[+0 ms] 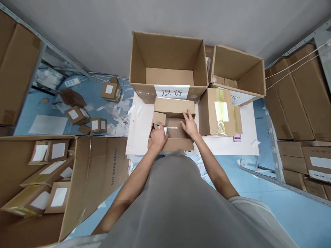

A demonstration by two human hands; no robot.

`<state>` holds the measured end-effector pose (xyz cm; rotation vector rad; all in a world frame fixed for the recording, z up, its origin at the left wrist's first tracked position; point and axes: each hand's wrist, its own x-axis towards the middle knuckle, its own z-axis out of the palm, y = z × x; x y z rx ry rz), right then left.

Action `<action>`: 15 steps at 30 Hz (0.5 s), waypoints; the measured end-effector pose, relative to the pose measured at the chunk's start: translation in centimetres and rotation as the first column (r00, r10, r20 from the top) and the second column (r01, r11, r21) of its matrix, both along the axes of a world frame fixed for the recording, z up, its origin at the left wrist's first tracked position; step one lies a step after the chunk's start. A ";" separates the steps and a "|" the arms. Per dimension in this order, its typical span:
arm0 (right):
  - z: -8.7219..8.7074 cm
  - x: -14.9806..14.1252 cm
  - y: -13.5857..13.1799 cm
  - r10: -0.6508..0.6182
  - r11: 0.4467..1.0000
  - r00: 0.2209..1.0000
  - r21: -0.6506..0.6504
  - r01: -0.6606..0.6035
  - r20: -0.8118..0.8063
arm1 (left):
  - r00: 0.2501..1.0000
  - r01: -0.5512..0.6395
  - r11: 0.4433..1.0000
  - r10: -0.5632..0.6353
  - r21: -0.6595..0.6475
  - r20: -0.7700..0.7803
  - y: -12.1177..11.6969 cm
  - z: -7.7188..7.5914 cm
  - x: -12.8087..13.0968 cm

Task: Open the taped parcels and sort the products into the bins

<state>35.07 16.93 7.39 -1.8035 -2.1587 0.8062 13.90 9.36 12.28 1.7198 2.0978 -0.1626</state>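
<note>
Left hand (pixel 158 137) curls at the left end of an open carton (pixel 174 105), grip unclear; right hand (pixel 190 126) spreads loosely at its right. The carton lies lengthwise left-to-right on the white table (pixel 138 137).

Packing room: labelled parcels (pixel 80 115), metal shelving (pixel 272 144), cartons (pixel 297 93), paper scraps (pixel 120 117) on floor.

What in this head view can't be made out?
- Head view: the item under the left hand at the small open box, mostly covered by the fingers.
- Head view: part of the white sign, behind the taped box.
- Head view: print on the parcel labels, too small.
- Head view: the phone screen's content, too small.
</note>
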 end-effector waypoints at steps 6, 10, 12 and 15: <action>0.5 0.7 -1.0 -0.102 0.994 0.957 -0.057 0.090 -0.272 | 0.976 -0.083 0.990 0.058 0.116 0.209 1.1 1.1 -2.1; 1.9 1.8 -2.6 -0.304 0.952 0.758 -0.209 0.223 -0.577 | 0.737 -0.324 0.936 0.160 0.135 0.657 1.3 2.7 -6.4; 3.4 2.2 -3.4 -0.357 0.934 0.639 -0.249 0.257 -0.681 | 0.510 -0.414 0.909 0.188 0.048 0.839 1.0 3.7 -8.2; 6.4 2.7 -4.3 -0.347 0.932 0.552 -0.216 0.290 -0.758 | 0.284 -0.502 0.864 0.197 -0.029 0.938 0.0 4.7 -9.7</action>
